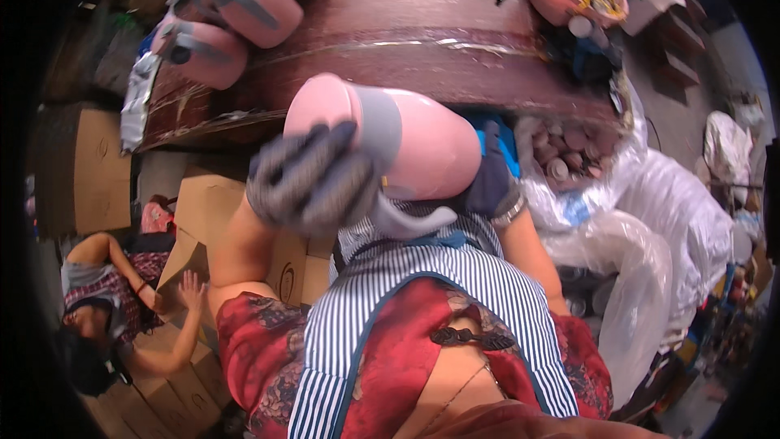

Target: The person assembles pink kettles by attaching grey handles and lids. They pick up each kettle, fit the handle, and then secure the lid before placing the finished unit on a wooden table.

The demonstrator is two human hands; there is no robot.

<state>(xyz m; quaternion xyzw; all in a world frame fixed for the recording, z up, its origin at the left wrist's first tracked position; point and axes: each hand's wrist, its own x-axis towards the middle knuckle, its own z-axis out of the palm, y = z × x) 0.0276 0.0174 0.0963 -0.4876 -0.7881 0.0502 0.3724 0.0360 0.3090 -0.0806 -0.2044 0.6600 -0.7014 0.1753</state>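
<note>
A pink thermal jug [435, 142] with a grey collar and a curved grey handle is held on its side in front of my chest. My left hand [313, 179], in a grey knitted glove, is closed around its pink lid end; the fingers are slightly blurred. At the opposite end, my right hand [490, 183], in a dark glove, supports the base, with most of its fingers hidden behind the jug. The jug's handle hangs down toward my striped apron [439, 264].
Several pink jugs [252, 2] lie at the left of the dark red table [390, 16]. A pink basin [561, 0] of small parts stands at the far right. Right of me, a plastic-lined container [626, 187] holds pink lids. Cardboard boxes [101, 171] and another person [114, 301] are at left.
</note>
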